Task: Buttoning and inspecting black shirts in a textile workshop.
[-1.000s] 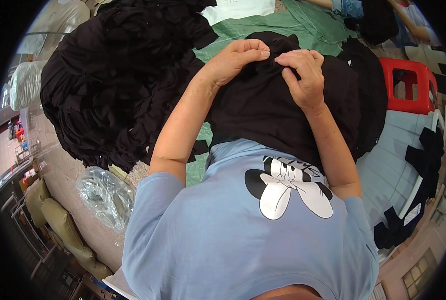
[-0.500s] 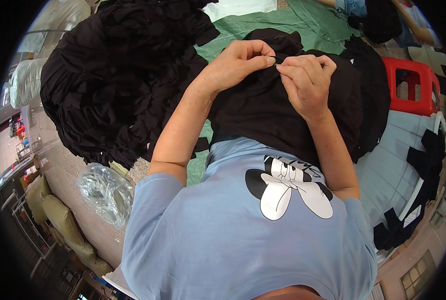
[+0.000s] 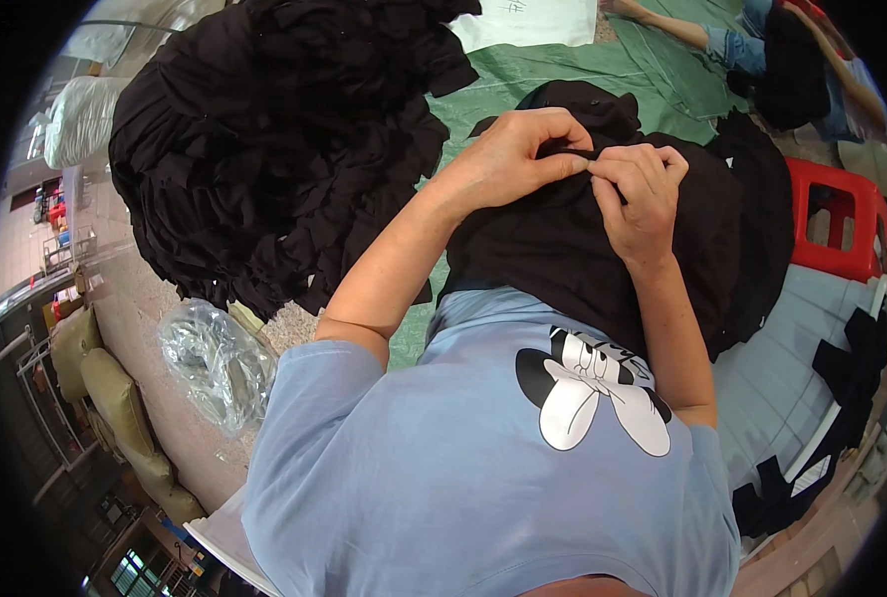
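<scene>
A black garment (image 3: 573, 249) is held bunched over the lap, above the green sheet (image 3: 603, 75). Its top fold is pinched by the left hand (image 3: 518, 149) and the right hand (image 3: 643, 194), each grip closed on the cloth with fingertips touching. A large heap of black fabric (image 3: 274, 149) is piled to the left, with a red stool (image 3: 842, 219) at the right.

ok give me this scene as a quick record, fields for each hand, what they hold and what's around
left hand: left hand pinching a fold of the black garment
right hand: right hand pinching the same fold, fingertips meeting the left's
garment: bunched on the lap, over a light blue shirt
to the left: big heap of black clothes; crumpled clear plastic bag
to the right: red plastic stool
surface: green sheet
others: another person's arm at top
</scene>
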A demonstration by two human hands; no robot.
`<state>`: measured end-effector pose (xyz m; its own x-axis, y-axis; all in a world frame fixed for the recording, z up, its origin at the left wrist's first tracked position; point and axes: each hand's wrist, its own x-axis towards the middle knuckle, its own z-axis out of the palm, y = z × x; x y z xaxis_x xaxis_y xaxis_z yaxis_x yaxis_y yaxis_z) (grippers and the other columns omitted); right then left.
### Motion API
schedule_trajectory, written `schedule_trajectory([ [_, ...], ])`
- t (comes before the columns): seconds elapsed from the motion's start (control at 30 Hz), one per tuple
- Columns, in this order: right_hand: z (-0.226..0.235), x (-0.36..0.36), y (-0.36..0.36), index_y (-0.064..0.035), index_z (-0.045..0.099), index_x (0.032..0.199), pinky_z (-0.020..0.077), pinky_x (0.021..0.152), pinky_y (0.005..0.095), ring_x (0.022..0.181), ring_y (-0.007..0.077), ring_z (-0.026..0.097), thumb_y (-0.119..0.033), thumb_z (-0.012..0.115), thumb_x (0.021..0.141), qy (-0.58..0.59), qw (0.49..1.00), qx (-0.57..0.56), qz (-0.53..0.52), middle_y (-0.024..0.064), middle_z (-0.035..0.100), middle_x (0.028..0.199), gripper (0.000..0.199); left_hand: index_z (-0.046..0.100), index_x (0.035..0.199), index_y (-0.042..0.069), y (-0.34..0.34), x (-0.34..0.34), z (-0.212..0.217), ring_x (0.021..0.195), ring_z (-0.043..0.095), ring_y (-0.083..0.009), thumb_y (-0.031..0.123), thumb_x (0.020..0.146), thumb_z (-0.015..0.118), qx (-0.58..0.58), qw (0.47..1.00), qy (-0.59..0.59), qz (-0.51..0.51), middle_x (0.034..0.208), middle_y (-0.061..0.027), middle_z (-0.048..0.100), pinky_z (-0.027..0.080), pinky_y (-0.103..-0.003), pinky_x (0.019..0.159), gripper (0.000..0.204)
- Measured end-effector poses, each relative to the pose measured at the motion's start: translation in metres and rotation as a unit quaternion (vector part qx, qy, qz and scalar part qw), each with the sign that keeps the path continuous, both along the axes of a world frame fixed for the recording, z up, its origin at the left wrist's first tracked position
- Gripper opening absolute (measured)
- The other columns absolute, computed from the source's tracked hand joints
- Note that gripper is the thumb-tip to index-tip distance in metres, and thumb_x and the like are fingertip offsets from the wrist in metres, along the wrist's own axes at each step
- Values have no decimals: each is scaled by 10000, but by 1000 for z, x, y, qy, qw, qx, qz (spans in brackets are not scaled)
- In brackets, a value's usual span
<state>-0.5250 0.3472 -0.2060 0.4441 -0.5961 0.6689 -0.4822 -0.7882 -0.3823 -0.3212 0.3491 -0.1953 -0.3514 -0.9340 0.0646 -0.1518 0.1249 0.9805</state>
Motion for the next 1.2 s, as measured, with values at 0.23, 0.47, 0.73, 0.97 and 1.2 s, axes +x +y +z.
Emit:
schedule_trajectory([
  [0.23,-8,7,3,-44,624,938,481,761,288,810,138,623,100,701,734,-240,927,289,21,47,675,913,261,650,998,0,1,-3,12,807,620,-162,33,843,736,-105,991,-81,-8,892,-64,651,500,-290,709,180],
  [0.47,-15,-3,-1,8,603,947,516,584,252,637,129,699,100,668,790,-150,930,336,12,62,661,850,194,655,987,-1,1,-10,2,818,670,-253,6,841,723,-165,981,-100,21,910,-108,669,523,-330,697,162],
  [0.73,-26,-1,-1,-12,589,884,488,518,246,573,109,671,93,671,773,-176,932,318,-5,38,643,775,174,599,992,16,0,-19,-18,781,645,-323,-32,794,708,-321,928,-182,50,906,-120,625,521,-382,650,231],
  [0.97,-21,1,-2,-54,658,925,405,489,282,493,134,471,87,642,762,-135,967,189,-103,50,641,776,216,652,980,36,-3,-23,-28,729,642,-284,42,814,722,-303,928,-191,102,837,-119,639,515,-376,654,180],
  [1.2,-18,-9,-16,-92,687,978,447,780,384,820,249,596,-30,663,777,73,987,78,-117,31,659,976,212,686,1007,20,-14,17,-30,938,608,-212,177,896,715,-18,980,-193,46,962,-93,650,467,-317,836,195],
])
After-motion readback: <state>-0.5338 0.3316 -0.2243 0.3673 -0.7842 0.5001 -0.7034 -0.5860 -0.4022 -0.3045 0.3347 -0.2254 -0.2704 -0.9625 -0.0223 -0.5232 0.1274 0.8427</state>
